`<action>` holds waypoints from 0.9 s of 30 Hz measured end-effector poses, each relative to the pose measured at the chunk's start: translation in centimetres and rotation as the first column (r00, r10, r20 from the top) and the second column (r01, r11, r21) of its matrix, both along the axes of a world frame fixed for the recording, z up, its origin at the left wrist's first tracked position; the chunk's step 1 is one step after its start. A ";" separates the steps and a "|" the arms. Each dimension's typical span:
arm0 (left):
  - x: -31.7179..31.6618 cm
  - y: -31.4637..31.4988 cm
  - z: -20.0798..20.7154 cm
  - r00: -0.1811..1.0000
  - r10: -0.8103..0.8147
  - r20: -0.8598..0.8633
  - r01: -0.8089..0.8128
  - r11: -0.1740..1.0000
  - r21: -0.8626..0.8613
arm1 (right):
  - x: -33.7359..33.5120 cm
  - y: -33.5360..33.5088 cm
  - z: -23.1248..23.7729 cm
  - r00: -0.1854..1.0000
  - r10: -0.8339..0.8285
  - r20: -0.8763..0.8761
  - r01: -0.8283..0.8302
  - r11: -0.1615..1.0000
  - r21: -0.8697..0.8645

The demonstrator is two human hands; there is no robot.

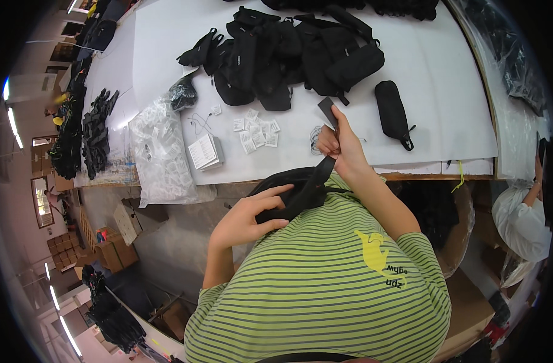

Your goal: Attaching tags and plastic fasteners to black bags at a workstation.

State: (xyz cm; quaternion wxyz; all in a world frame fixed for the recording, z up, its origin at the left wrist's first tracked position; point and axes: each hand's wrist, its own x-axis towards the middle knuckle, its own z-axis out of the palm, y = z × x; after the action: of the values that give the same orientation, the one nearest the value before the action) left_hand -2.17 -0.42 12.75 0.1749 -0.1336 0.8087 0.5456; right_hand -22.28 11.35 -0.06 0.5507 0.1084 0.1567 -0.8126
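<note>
A black fabric pouch (294, 187) is held at the table's front edge, against my striped shirt. My left hand (249, 218) is on its left end, fingers and thumb apart around the dark fabric; part of the grip is hidden. My right hand (346, 142) pinches a small dark rectangular tag (328, 112) between thumb and fingers. Its lower fingers are curled close to the pouch's upper end, and whether they also grip it is unclear. Just left of that hand lies a small bundle of thin dark cords (315, 140) on the white tabletop.
Many black pouches (276, 57) are heaped at the back, and a single one (392, 112) lies at right. Small white packets (256, 130), a stack of white cards (205, 152) and a clear bag of packets (158, 151) lie to the left. Another person's arm (536, 181) shows far right.
</note>
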 end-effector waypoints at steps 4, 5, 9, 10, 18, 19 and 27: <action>0.1 -0.5 -0.1 0.996 0.035 -0.088 -0.044 0.994 -0.103 | -1.9 -0.7 2.4 0.885 -0.097 -0.455 0.324 0.830 0.454; -0.1 -0.9 -0.3 0.994 0.067 -0.083 -0.080 0.985 -0.154 | -2.7 -0.3 4.5 0.750 -0.064 -0.658 0.390 0.846 0.363; -2.2 -0.1 -0.6 0.963 0.057 -0.265 -0.140 0.941 -0.307 | -3.8 1.9 9.6 -0.097 0.519 -0.849 0.232 0.841 0.488; -3.1 0.3 -0.6 0.962 0.053 -0.267 -0.136 0.942 -0.305 | -3.5 1.7 11.6 -0.403 0.582 -0.706 0.300 0.813 0.499; -5.8 0.0 -2.2 0.873 -0.299 -0.385 0.109 0.890 -0.443 | -2.6 2.6 8.4 -0.642 0.504 -0.577 0.033 0.771 0.636; -5.7 -0.3 -2.8 0.912 -0.266 -0.313 0.142 0.919 -0.368 | -2.9 2.7 8.4 -0.590 0.566 -0.576 0.007 0.718 0.696; -3.2 -11.4 -23.0 0.723 0.593 -0.355 -0.668 0.470 -0.576 | -3.3 5.6 11.9 -0.430 0.586 -0.686 -0.190 0.685 0.704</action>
State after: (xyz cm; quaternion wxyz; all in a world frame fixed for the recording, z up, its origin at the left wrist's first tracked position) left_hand -5.40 -11.87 -10.23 -0.1418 -0.4465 0.8480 0.2479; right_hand -25.62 16.99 11.81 0.4565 -0.5467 0.6455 -0.2758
